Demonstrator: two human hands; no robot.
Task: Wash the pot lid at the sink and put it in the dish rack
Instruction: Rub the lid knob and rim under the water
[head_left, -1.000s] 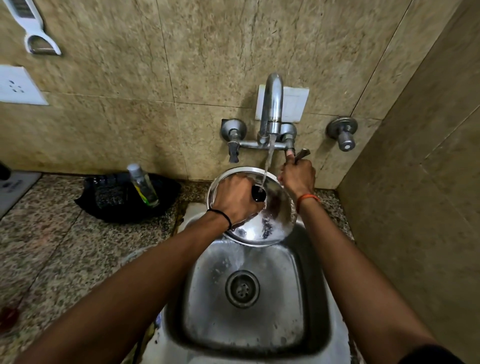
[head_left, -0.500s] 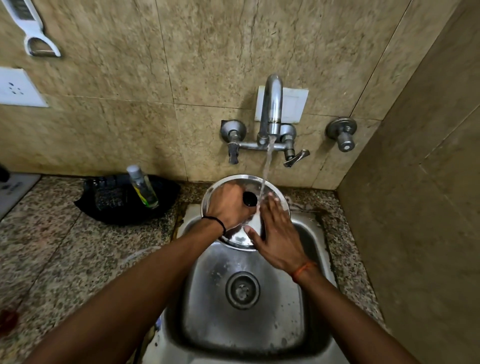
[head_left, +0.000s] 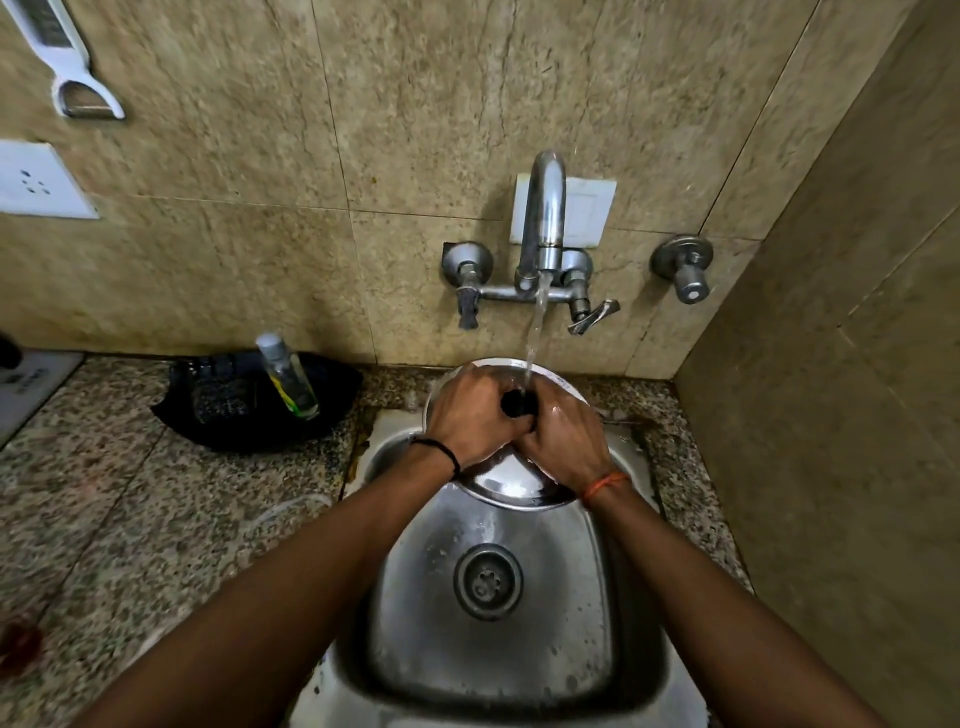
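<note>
A round steel pot lid (head_left: 511, 486) with a black knob (head_left: 514, 404) is held over the back of the steel sink (head_left: 618, 597), under the running faucet (head_left: 543, 228). My left hand (head_left: 475, 415) grips the lid at its left side by the knob. My right hand (head_left: 563, 439) presses on the lid's top, right of the knob, with fingers touching the left hand. Water falls onto the knob between both hands. Most of the lid is hidden under them. No dish rack is in view.
A black mat (head_left: 249, 410) with a small clear bottle (head_left: 288, 376) lies on the granite counter (head_left: 130, 519) left of the sink. A tiled wall stands close on the right. A separate tap (head_left: 685, 273) and a peeler (head_left: 67, 67) hang on the back wall.
My right hand left the faucet lever, came down onto the lid and slid up against the knob. Water now runs in a fuller stream. The lid sits a little lower.
</note>
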